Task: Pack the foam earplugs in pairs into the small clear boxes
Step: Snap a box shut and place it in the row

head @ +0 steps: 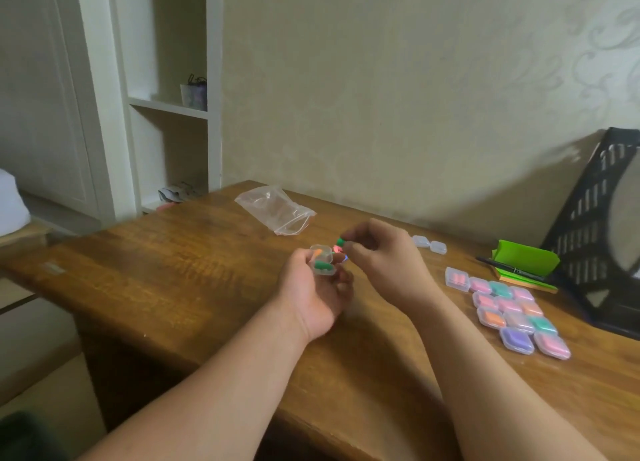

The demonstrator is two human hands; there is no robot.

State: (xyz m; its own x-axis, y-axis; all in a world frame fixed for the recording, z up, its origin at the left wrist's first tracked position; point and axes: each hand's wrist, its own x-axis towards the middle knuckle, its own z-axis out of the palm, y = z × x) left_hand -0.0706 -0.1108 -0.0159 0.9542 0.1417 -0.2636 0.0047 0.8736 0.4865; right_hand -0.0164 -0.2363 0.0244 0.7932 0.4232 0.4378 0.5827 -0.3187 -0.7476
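Over the wooden table (173, 270), the left hand (313, 287) is holding a small open clear box (323, 262) with a green earplug (321, 264) lying inside, the right hand (381, 256) just beside it is pinching another green earplug (339, 242) at its fingertips, and farther back a clear zip bag (277, 209) is lying flat.

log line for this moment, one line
left hand: holds open clear box with packed green plug | right hand: pinches second green plug near box | filled boxes: clustered on table, right side
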